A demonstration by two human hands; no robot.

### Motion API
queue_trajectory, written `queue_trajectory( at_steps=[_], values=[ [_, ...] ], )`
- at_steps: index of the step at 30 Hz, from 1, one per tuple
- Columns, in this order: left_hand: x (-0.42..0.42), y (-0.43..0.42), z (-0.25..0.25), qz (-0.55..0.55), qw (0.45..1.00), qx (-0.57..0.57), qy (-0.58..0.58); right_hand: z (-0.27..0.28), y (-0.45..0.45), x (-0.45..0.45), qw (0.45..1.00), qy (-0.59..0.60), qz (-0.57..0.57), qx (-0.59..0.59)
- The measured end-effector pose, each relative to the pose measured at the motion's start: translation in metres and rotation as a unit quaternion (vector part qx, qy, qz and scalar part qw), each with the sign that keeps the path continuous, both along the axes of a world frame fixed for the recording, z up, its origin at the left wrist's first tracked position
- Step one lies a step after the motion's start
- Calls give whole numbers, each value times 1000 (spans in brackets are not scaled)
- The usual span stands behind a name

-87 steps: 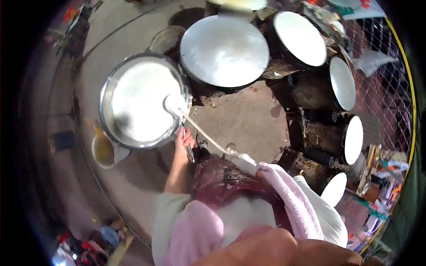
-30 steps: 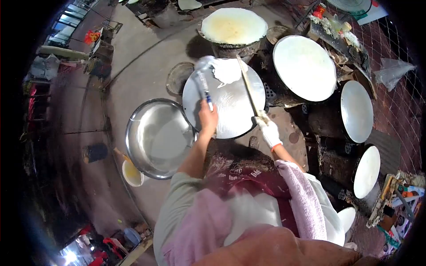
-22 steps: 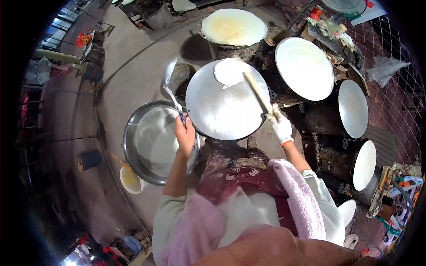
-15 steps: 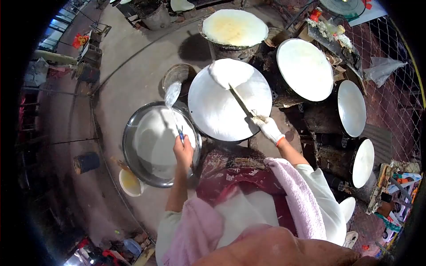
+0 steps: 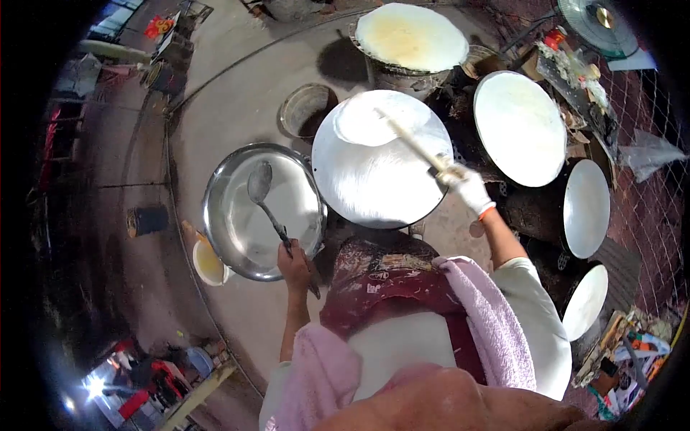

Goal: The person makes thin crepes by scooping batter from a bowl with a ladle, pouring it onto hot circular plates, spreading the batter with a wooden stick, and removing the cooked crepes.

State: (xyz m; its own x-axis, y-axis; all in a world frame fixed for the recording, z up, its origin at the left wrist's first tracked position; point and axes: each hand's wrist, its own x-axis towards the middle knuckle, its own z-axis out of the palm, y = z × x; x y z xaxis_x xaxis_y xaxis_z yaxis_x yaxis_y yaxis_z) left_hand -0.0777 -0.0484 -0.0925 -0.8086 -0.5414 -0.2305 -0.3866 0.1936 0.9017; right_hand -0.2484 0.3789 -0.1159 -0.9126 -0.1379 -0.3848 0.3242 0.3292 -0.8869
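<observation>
A straight stick [image 5: 407, 136] overhangs the round, shiny metal griddle [image 5: 377, 187].

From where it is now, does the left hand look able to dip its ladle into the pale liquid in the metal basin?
Probably yes: the left hand grips the ladle with its bowl over the metal basin, and nothing visible blocks the pale liquid.

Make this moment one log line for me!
left hand: holds ladle at basin | gloved right hand: holds stick, tip at white paste | paste: on far part of round plate
</observation>
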Motion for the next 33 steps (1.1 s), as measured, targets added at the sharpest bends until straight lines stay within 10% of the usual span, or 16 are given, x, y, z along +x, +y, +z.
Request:
queue_trajectory(
  at_steps=[2, 5, 6, 10, 14, 33],
  values=[
    [3, 20, 16, 42, 997, 64, -12, -35, 23, -33, 997, -12, -66, -48],
    [6, 41, 20, 72, 992, 106, -19, -41, 5, -38, 985, 51, 146, -70],
    [12, 45, 20, 77, 991, 111, -23, -15, -12, -34, 984, -117, 128, -49],
    [20, 59, 18, 93, 991, 65, -64, -10, 11, -39, 973, 50, 220, -45],
    [28, 69, 22, 94, 992, 68, -43, -26, 33, -97, 991, -65, 102, -63],
    [55, 81, 13, 138, 983, -1, -125, -20, 26, -117, 929, -194, 305, -79]
  ],
)
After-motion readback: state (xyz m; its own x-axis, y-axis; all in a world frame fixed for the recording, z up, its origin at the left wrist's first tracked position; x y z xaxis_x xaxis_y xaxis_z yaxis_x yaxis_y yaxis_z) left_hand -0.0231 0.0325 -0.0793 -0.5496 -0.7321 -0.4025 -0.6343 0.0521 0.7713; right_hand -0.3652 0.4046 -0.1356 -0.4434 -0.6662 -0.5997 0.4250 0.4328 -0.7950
